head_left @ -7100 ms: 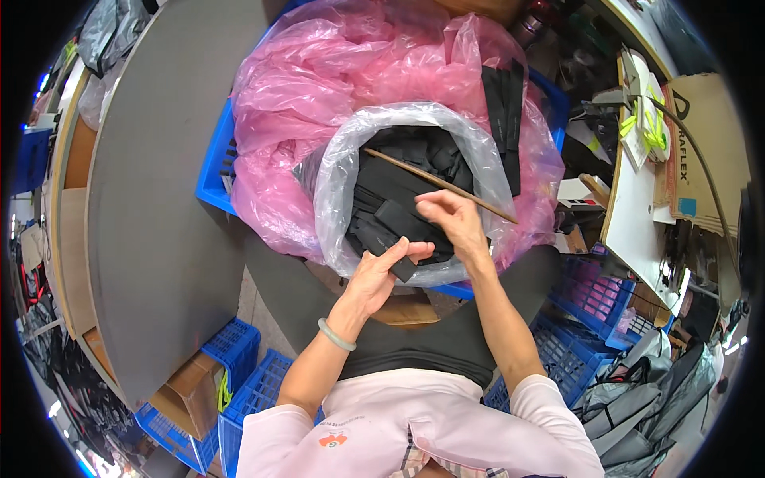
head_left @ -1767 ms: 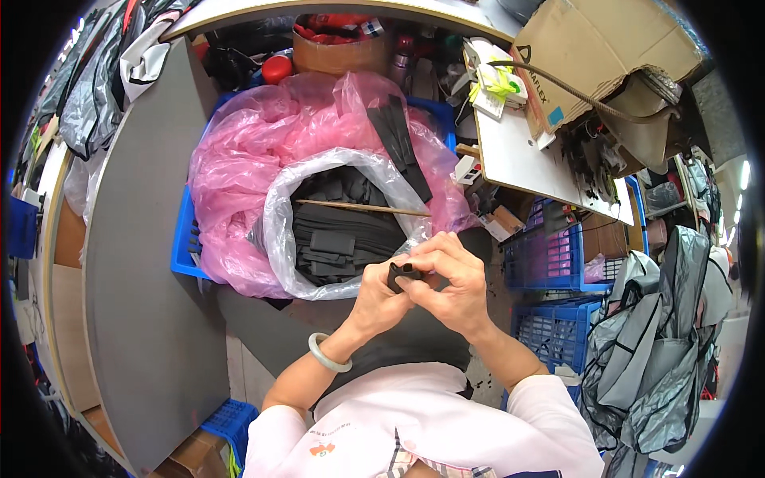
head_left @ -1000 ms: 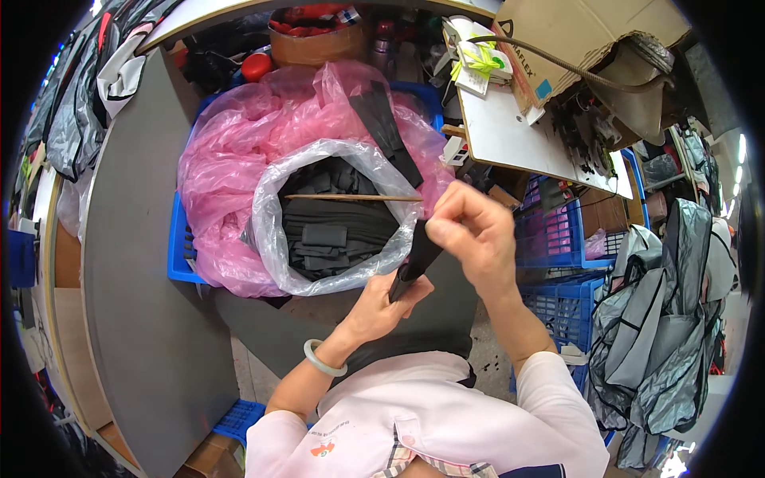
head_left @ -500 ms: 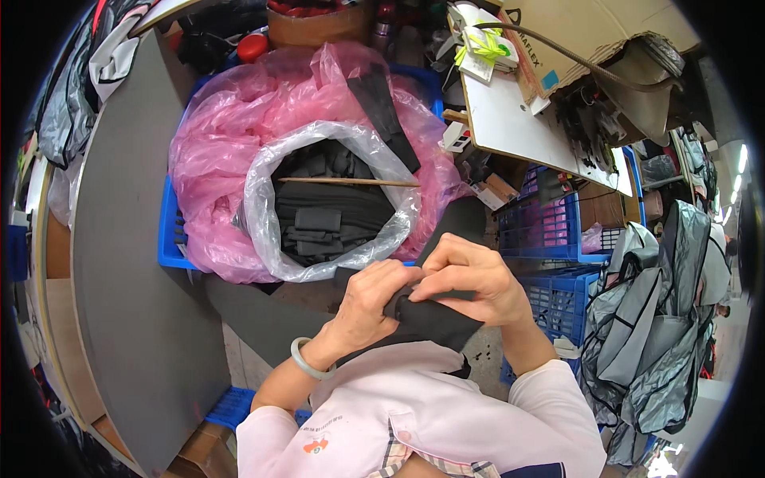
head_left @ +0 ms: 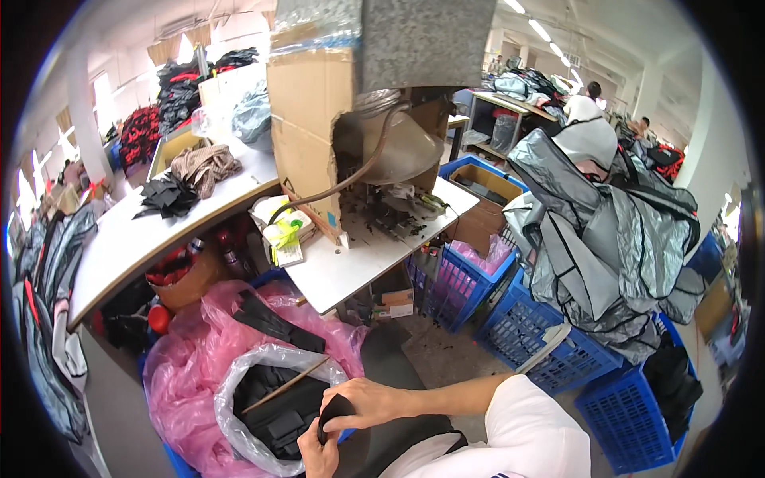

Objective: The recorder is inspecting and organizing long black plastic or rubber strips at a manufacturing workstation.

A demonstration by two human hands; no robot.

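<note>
Left of your grip: pink bag (head_left: pixel 187 374) in a blue bin, a clear bag (head_left: pixel 239 398) nested inside it, mouth open, black cloth pieces (head_left: pixel 275 410) stacked within. A thin stick (head_left: pixel 283 388) lies across the clear bag's rim, just left of your hands.

Grip: your left hand (head_left: pixel 317 452) comes in from the lower edge, your right hand (head_left: pixel 362 402) from the right. Both are closed on one black piece (head_left: pixel 333 412), fingers pinched around it; it sits between the two hands, just right of the clear bag's rim and above your dark lap.

Above the grip: white table (head_left: pixel 351 267), its edge near the pink bag.

Right of the grip: bare floor (head_left: pixel 434 354), then blue crates (head_left: pixel 550 350), one heaped with grey covers (head_left: pixel 606 231).
</note>
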